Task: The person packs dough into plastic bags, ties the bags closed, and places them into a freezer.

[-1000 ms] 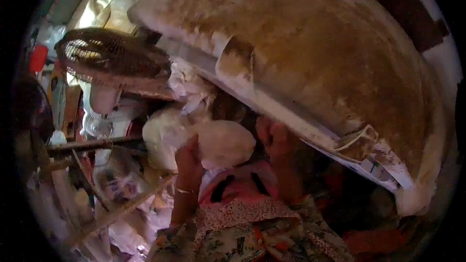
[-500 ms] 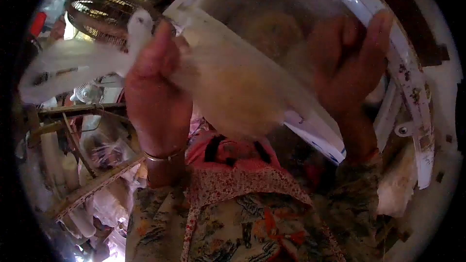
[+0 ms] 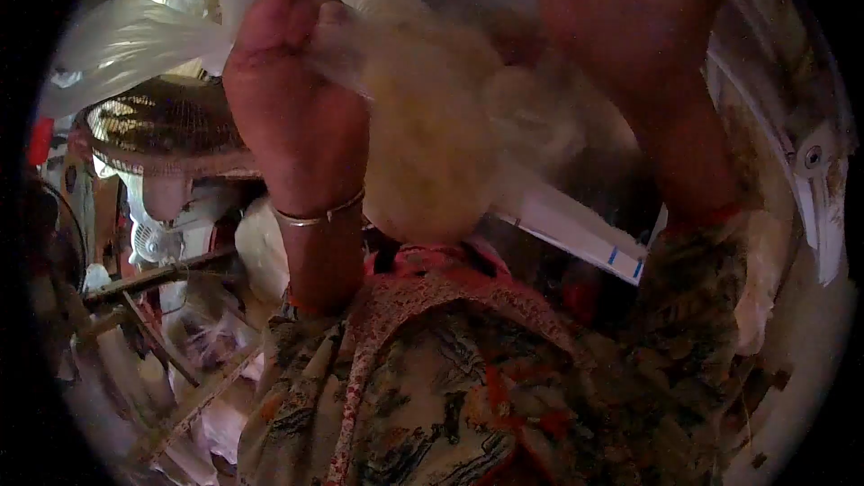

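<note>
My left hand (image 3: 292,99), with a metal bangle at the wrist, is closed around the gathered neck of a translucent plastic bag (image 3: 427,135). The bag hangs to the right of the hand, bulging with something pale yellow that I cannot make out. Loose plastic from its top (image 3: 144,40) sticks out on the hand's left side. My right hand (image 3: 630,18) is raised at the upper right, above and beside the bag. Its fingers are cut off by the top of the view and dim, so their hold does not show.
A large white-rimmed container (image 3: 576,229) with a dark inside lies behind the bag. At left stand a fan with a wire cage (image 3: 166,126) and a smaller white fan (image 3: 155,241). Below them are a wooden frame (image 3: 157,337) and heaped plastic.
Both hands have risen in the view. The right hand has come nearer the camera and its fingers have passed out at the top. The bag has moved up with the left hand.
</note>
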`<state>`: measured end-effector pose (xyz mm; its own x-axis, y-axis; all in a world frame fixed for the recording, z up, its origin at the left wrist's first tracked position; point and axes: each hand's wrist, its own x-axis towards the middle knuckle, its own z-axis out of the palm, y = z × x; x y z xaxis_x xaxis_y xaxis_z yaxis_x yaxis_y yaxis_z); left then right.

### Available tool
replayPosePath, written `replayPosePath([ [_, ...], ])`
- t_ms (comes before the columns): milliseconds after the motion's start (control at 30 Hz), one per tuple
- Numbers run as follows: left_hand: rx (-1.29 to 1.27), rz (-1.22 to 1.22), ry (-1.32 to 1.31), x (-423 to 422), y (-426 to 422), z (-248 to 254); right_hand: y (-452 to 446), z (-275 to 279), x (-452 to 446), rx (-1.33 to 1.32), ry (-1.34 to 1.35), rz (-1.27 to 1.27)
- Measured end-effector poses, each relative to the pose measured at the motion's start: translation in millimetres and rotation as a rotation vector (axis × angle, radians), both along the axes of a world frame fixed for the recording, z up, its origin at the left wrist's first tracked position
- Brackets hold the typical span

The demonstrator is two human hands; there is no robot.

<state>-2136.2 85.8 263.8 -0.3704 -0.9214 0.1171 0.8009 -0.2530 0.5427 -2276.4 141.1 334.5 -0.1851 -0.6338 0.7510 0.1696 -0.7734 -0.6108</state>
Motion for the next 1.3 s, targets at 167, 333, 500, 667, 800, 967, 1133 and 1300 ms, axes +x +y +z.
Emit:
replayPosePath([
  [167,-0.458,0.017,-0.142,-38,-9,-6,2,6,-18,0.053,-0.036,-0.070],
  [333,-0.216,0.255,-0.220,-79,-18,-2,2,8,-34,0.097,-0.047,-0.115],
  [500,0.053,0.094,-0.067,-114,-42,-41,-1,9,-43,0.127,-0.059,-0.172],
  [667,0.185,0.075,-0.153,-145,-64,-113,-5,9,-55,0.174,-0.092,-0.243],
  [800,0.302,0.026,-0.267,-151,-69,-188,-5,5,-62,0.198,-0.118,-0.285],
  [967,0.355,-0.081,-0.399,-136,-61,-257,-4,4,-73,0.219,-0.133,-0.346],
  [1133,0.254,-0.133,-0.572,-109,-72,-307,0,-4,-72,0.227,-0.136,-0.363],
  [1300,0.193,-0.139,-0.687,-96,-82,-343,-1,-5,-72,0.237,-0.139,-0.385],
])
